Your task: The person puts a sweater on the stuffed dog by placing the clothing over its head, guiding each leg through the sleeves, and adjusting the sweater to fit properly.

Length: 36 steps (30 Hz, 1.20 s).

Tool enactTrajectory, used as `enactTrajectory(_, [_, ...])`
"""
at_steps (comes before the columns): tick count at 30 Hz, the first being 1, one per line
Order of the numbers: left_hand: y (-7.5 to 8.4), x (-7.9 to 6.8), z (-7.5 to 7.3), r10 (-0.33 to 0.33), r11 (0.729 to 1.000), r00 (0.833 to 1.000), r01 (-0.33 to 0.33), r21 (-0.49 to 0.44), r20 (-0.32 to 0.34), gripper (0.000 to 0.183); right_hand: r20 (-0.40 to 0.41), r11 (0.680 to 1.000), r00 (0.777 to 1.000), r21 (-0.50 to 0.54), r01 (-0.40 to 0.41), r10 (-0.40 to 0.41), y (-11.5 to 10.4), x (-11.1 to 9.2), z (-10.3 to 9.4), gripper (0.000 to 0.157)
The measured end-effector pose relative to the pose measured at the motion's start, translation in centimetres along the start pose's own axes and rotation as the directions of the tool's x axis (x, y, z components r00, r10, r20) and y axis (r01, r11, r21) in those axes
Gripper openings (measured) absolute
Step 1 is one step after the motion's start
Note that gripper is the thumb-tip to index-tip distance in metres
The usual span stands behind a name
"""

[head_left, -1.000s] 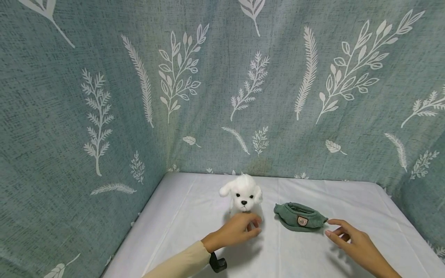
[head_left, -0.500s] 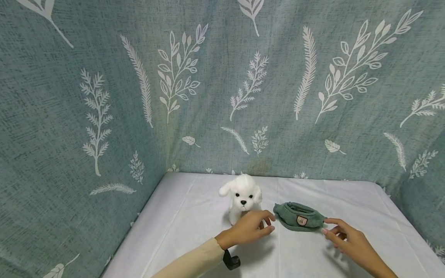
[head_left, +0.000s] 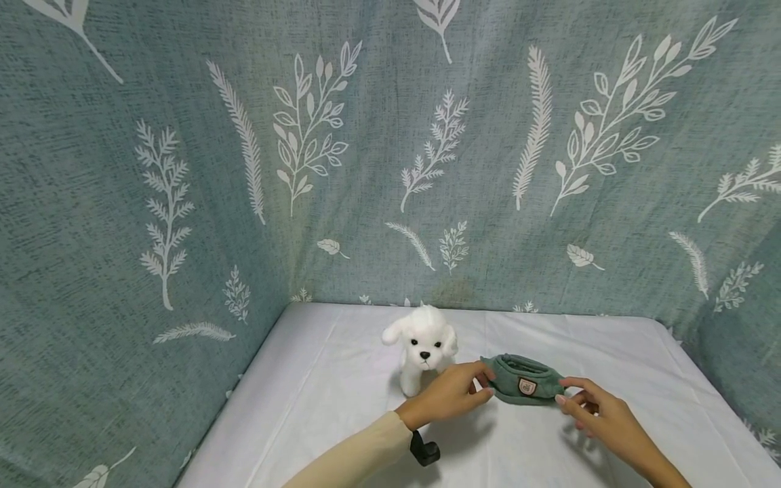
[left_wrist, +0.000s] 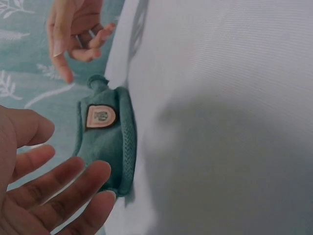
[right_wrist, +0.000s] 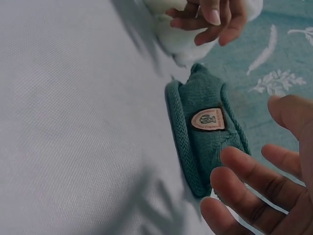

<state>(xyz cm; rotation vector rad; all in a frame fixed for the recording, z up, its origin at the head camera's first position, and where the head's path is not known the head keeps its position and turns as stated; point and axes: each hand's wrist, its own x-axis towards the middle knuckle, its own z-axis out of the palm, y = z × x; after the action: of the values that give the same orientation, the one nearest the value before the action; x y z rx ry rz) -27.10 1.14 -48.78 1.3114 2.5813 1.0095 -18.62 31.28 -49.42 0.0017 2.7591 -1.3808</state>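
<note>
A small green knitted garment point(head_left: 511, 381) with a shield-shaped patch lies on the white cloth, its opening facing up. My left hand point(head_left: 448, 394) reaches to its left end, fingertips right at the edge. At the opposite end is my right hand point(head_left: 601, 412), thumb and index finger spread beside the tip. Both wrist views show relaxed, parted fingers around the green knit point(left_wrist: 100, 142), not closed on it. A white plush dog point(head_left: 422, 339) stands just behind my left hand, its lower body partly hidden by that hand.
A white sheet point(head_left: 342, 379) covers the table. Teal fabric walls point(head_left: 366, 169) with white leaf prints rise behind it and on both sides. A black device point(head_left: 425, 450) is strapped at my left wrist.
My left hand has moved right, from in front of the plush dog to the left end of the green garment. My right hand has shifted slightly left, closer to its right end.
</note>
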Motion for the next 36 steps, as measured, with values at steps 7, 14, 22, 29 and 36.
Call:
enactTrajectory(7, [-0.3, 0.8, 0.5, -0.006, 1.000, 1.000, 0.006, -0.004, -0.029, 0.024, 0.001, 1.000, 1.000, 0.019, 0.004, -0.004, 0.1, 0.6, 0.1, 0.056])
enactTrajectory(14, [-0.6, 1.7, 0.9, -0.014, 1.000, 0.999, 0.014, -0.012, -0.037, 0.025, 0.003, 0.999, 1.000, 0.051, -0.003, 0.003, 0.2, 1.2, 0.1, 0.056])
enactTrajectory(22, [-0.9, 2.7, 1.3, -0.031, 0.998, 0.998, 0.028, -0.059, -0.056, 0.028, 0.017, 0.996, 1.000, 0.084, -0.023, 0.021, 0.5, 1.8, 0.1, 0.059])
enactTrajectory(29, [-1.0, 3.5, 1.3, -0.076, 0.991, 0.995, 0.068, -0.116, -0.063, 0.031, 0.059, 0.991, 0.998, 0.125, -0.036, 0.028, 0.5, 2.5, -0.1, 0.062])
enactTrajectory(36, [-1.3, 4.4, 1.4, -0.094, 0.985, 0.995, 0.087, -0.151, -0.035, 0.032, 0.105, 0.987, 0.994, 0.151, -0.054, 0.038, 0.7, 3.0, -0.4, 0.062])
